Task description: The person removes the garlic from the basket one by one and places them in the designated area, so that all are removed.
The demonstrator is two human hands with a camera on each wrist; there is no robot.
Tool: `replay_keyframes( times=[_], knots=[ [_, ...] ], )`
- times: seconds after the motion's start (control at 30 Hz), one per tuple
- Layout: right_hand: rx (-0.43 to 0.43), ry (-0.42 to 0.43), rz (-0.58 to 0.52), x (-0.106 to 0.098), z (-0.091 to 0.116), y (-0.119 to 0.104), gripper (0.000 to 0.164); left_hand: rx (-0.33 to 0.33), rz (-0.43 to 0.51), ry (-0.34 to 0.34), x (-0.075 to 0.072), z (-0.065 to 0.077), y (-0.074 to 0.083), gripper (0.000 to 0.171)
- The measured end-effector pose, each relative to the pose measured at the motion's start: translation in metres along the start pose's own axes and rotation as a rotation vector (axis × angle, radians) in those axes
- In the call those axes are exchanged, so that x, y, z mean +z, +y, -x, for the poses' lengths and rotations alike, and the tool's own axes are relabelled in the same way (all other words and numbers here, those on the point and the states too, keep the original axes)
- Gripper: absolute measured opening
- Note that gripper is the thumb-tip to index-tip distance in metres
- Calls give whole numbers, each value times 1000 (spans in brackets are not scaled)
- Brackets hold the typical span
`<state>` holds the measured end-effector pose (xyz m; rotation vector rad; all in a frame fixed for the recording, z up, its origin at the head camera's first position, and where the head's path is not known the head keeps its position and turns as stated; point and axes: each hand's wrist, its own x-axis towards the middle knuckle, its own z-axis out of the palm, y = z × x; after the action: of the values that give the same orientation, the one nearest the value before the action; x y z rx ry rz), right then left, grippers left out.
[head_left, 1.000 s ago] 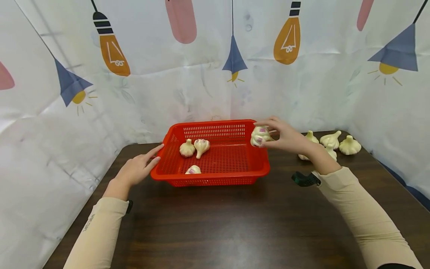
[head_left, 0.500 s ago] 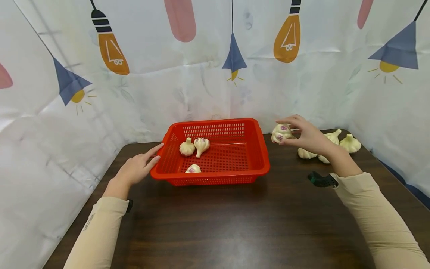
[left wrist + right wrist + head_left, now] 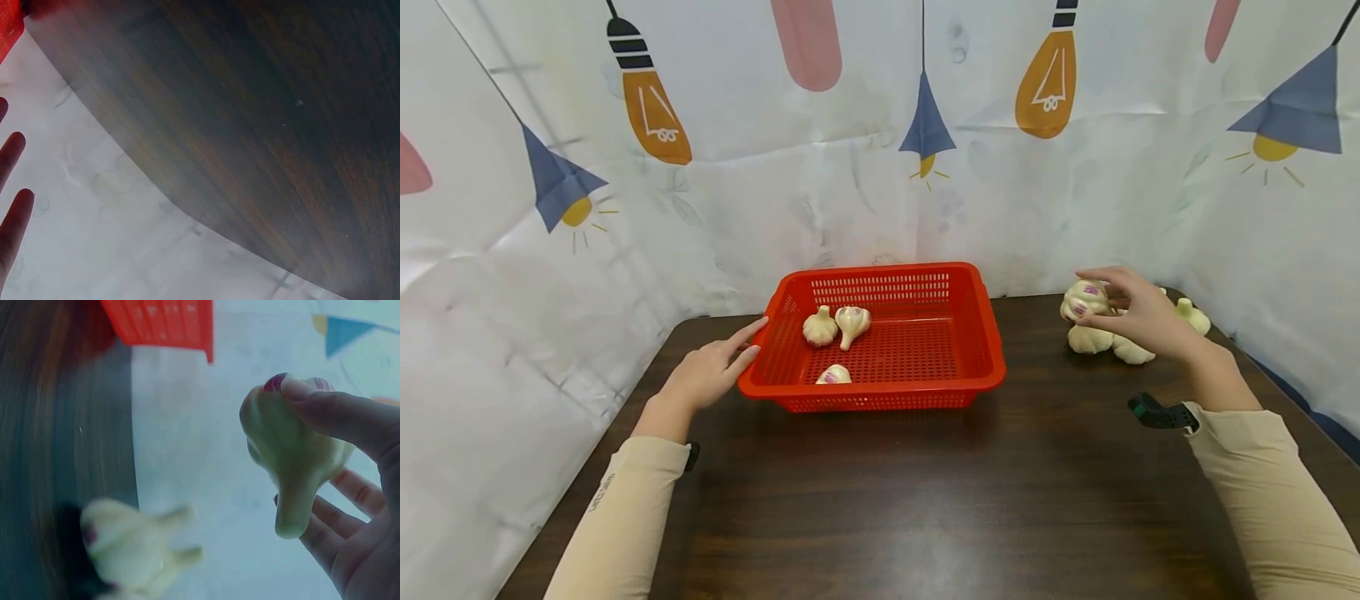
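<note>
The right thumb (image 3: 340, 422) and fingers (image 3: 359, 494) are curving round a bulb (image 3: 1084, 300) of garlic, parted just enough to be pinching its sides. Its stem is pointing back towards the palm, and purple patches are showing on its round end. The right hand (image 3: 1142, 317) is holding it clear of the table (image 3: 880, 483), well to the right of the red basket (image 3: 868, 390). In the head view the held bulb is overlapping the loose garlic behind the hand; in the right wrist view it is showing apart from a blurred clump (image 3: 128, 547).

The left hand (image 3: 703, 375) is holding nothing; its fingers are reaching out fairly straight and slightly spread, with the tips resting at the basket's left rim. In the left wrist view three of them are showing at the picture's edge.

Inside the basket, an upright bulb (image 3: 820, 328) is standing just beside a tipped bulb (image 3: 853, 322), whose stem is pointing towards the person. A front bulb (image 3: 834, 375) is partly hiding behind the near wall.

Beyond the right hand, a pale bulb (image 3: 1090, 339), a neighbouring bulb (image 3: 1133, 350) and a far bulb (image 3: 1195, 319) are lying on the table. A strap (image 3: 1165, 414) is circling the right wrist, and a lamp-printed cloth (image 3: 850, 208) is hanging behind.
</note>
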<state>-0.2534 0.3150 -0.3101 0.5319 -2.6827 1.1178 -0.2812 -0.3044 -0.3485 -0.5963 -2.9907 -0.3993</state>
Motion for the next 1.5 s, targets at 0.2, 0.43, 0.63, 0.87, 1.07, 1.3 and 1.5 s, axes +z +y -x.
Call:
replay_keyframes(
  times=[0.2, 0.43, 0.63, 0.87, 1.07, 1.3, 1.5],
  knots=[
    [90, 12, -14, -20, 16, 17, 70, 6, 1, 0, -1, -1, 2, 62],
    [98, 92, 15, -36, 31, 50, 70, -5, -2, 0, 0, -1, 0, 62],
    [222, 135, 62, -47, 48, 64, 68, 3, -4, 4, -2, -1, 2, 61],
    [257, 160, 75, -56, 63, 84, 65, 7, 1, -3, -3, 0, 3, 61],
    [223, 172, 65, -60, 71, 98, 48, 0, 2, -8, -3, 1, 3, 61],
    [270, 72, 200, -62, 75, 107, 65, 1, 4, -4, -3, 2, 3, 61],
    [254, 6, 233, -62, 76, 114, 60, -2, 4, -1, -2, 1, 3, 61]
  ],
)
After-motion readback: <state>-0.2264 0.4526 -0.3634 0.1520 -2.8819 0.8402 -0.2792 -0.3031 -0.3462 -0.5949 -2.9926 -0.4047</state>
